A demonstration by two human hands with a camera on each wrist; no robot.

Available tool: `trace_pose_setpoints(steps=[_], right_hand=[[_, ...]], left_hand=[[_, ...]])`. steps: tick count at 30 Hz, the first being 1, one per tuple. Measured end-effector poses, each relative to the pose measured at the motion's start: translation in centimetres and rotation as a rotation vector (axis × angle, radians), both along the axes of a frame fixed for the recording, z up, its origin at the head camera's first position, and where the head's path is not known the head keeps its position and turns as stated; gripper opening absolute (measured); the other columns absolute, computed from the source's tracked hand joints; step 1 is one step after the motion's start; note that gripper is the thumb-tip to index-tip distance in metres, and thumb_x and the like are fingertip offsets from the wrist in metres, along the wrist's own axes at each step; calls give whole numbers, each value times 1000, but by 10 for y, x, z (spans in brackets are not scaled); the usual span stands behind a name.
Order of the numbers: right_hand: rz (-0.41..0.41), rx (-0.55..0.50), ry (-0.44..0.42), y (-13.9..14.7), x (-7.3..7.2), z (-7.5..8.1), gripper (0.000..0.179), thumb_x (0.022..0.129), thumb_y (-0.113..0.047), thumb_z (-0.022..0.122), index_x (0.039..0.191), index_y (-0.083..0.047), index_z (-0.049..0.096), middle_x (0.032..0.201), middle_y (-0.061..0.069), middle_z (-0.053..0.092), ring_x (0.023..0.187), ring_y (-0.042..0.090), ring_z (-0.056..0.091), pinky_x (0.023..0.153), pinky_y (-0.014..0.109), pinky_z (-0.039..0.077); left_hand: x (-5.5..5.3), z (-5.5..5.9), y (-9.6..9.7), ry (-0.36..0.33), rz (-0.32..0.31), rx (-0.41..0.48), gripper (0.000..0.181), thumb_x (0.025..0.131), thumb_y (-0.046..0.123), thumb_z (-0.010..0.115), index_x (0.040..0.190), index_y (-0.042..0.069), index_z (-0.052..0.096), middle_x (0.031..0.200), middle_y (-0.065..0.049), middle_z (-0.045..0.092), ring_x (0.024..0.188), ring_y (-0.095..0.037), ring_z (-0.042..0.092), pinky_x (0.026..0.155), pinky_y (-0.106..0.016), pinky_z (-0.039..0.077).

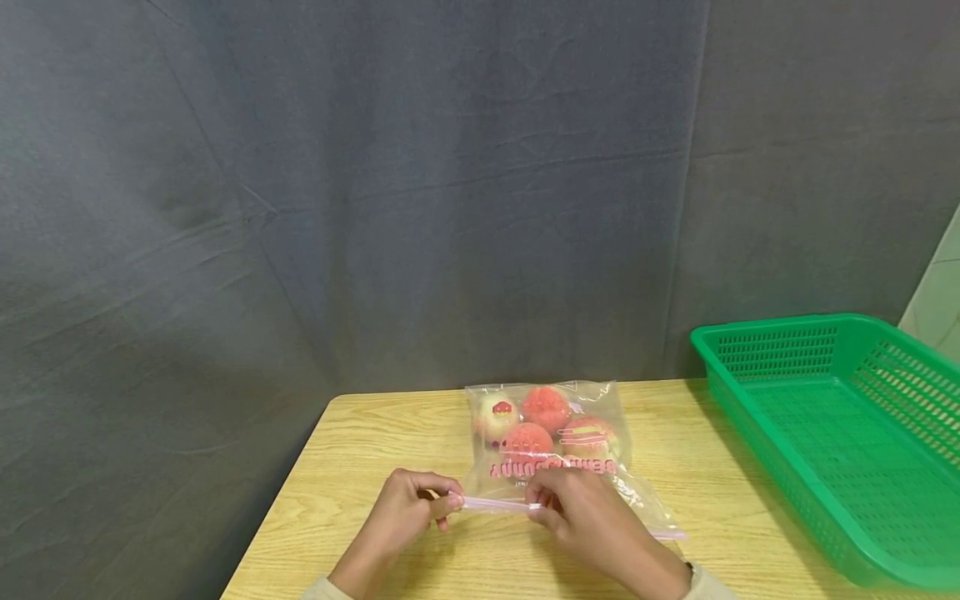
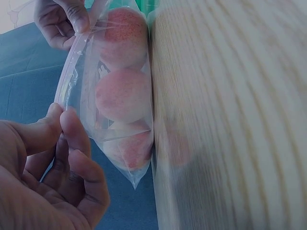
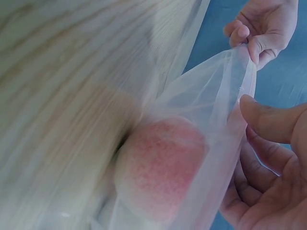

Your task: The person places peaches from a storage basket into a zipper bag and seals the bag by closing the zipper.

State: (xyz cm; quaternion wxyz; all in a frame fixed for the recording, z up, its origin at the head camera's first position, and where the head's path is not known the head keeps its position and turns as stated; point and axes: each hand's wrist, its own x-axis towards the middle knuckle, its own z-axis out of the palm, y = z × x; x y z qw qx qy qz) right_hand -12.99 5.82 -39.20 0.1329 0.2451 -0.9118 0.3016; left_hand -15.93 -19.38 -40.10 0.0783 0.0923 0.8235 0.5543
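A clear zip bag (image 1: 603, 398) with pink printing lies on the wooden table, holding several red and pale yellow peaches (image 1: 545, 408). Its pinkish zip strip (image 1: 495, 505) faces the person and is lifted off the tabletop. My left hand (image 1: 405, 510) pinches the left end of that strip between thumb and forefinger. Farther right along the same strip, my right hand (image 1: 585, 517) pinches it by thumb and fingers, beside a small white piece. In the left wrist view, the strip runs taut between both hands, and the peaches (image 2: 123, 95) sit low in the bag.
A green plastic basket (image 1: 780, 467) with slotted walls stands on the right of the table (image 1: 330, 467). Behind the table hangs a grey cloth (image 1: 480, 208), close to its back edge. The strip's right end trails past the right hand.
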Motion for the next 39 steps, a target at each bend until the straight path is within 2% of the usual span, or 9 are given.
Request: trace_pose_setpoints(steps=[4, 10, 21, 27, 36, 39], right_hand=[[5, 5, 1, 2, 1, 0, 18, 79, -12, 80, 78, -21, 66, 68, -17, 58, 64, -6, 46, 59, 16, 44], [-9, 8, -27, 5, 1, -1, 17, 79, -12, 80, 78, -22, 66, 68, -18, 57, 63, -6, 44, 58, 16, 44], [-21, 21, -26, 10, 1, 0, 15, 79, -14, 81, 79, -20, 68, 68, -17, 59, 63, -7, 46, 58, 16, 45], [-22, 11, 0, 14, 3, -1, 17, 78, -11, 82, 79, -20, 68, 66, -17, 58, 62, -7, 45, 56, 16, 43], [-50, 13, -40, 18, 5, -3, 19, 77, -11, 82, 79, -22, 68, 66, -18, 55, 62, -7, 43, 56, 16, 42], [-54, 16, -29, 19, 6, -4, 19, 77, -10, 83, 80, -23, 68, 66, -18, 55, 62, -7, 43, 56, 16, 41]], left_hand=[[1, 0, 0, -4, -2, 6, 8, 86, 8, 74, 85, 0, 77, 73, -3, 69, 54, -11, 58, 44, -14, 32], [1, 0, -1, -2, -5, 8, 9, 86, 8, 74, 85, 0, 77, 74, -3, 69, 54, -11, 59, 44, -14, 32], [0, 0, 0, 8, 1, 2, 8, 86, 8, 74, 84, 0, 77, 70, -3, 68, 54, -12, 59, 44, -14, 32], [-1, 0, 0, -1, 10, -9, 8, 86, 8, 74, 84, 1, 77, 70, -4, 69, 54, -11, 59, 44, -14, 32], [0, -2, 2, -1, 16, -4, 8, 86, 8, 74, 85, 1, 77, 73, -13, 70, 54, -11, 57, 45, -17, 36], [-1, -2, 2, -1, 17, -4, 8, 86, 8, 74, 86, 0, 77, 72, -11, 70, 54, -11, 58, 46, -17, 37]])
